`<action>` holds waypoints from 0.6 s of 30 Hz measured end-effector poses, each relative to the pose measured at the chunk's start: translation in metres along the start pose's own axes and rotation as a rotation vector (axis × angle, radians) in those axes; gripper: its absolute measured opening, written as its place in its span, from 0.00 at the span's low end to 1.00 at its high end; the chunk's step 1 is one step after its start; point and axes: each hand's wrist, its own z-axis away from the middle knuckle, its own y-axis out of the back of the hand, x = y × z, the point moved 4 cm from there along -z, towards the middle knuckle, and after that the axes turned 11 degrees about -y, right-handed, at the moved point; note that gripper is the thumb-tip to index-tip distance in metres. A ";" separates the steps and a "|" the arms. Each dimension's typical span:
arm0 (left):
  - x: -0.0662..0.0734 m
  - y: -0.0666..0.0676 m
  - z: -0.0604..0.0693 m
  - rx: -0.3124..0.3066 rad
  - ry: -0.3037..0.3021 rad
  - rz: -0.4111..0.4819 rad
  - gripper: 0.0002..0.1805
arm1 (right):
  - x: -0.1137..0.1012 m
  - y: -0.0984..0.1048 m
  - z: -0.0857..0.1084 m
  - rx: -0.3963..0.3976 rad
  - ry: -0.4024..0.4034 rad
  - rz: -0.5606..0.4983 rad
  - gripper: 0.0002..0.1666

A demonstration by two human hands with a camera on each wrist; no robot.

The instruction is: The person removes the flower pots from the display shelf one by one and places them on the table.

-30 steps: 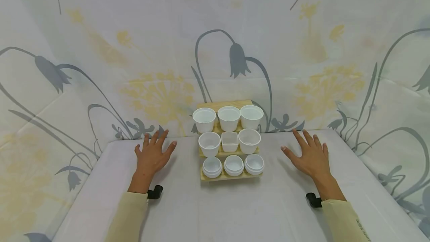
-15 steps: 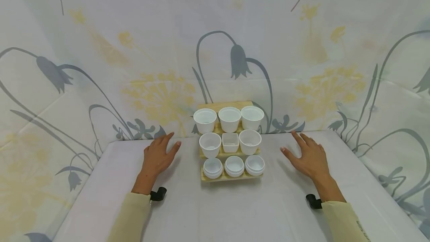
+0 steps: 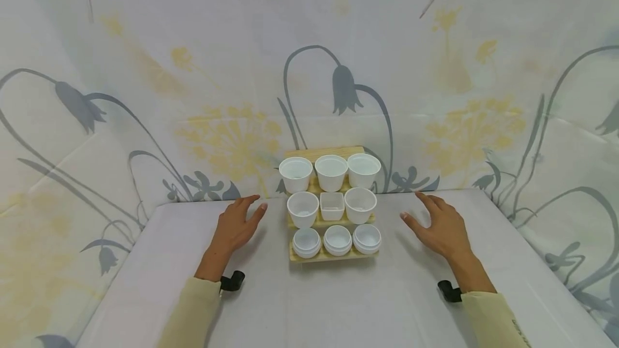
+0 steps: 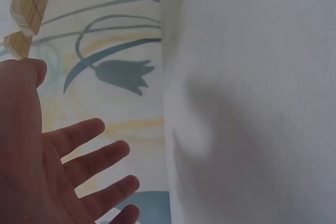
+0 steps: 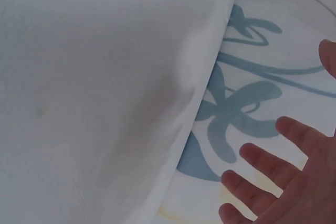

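A stepped wooden rack [image 3: 316,153] stands at the back middle of the table, bearing three rows of white containers. Round tapered cups [image 3: 331,172] fill the top row. In the middle row a small square cup [image 3: 332,205] sits between two round cups [image 3: 303,209]. Low round jars [image 3: 337,239] line the bottom row. My left hand [image 3: 237,228] hovers left of the rack, fingers extended and holding nothing; the left wrist view shows its spread fingers [image 4: 100,153]. On the other side my right hand [image 3: 442,228], also holding nothing, is apart from the rack with its fingers extended.
White cloth covers the table [image 3: 333,305]. Behind it hangs a flower-printed curtain [image 3: 217,69], which also closes off both sides. A black wrist camera [image 3: 233,281] sits on the left wrist and another wrist camera [image 3: 450,291] on the right.
My left hand has moved right, closer to the rack, and its fingers have drawn nearer together. My right hand has shifted slightly left. The rack and its containers stay put.
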 end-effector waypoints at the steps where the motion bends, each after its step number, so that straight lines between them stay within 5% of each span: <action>1: 0.001 -0.001 -0.001 -0.003 -0.002 0.012 0.36 | -0.001 0.000 0.000 -0.003 0.001 -0.004 0.45; 18: 0.026 -0.008 0.014 -0.017 -0.008 0.192 0.32 | -0.028 0.005 0.011 -0.022 0.027 -0.033 0.42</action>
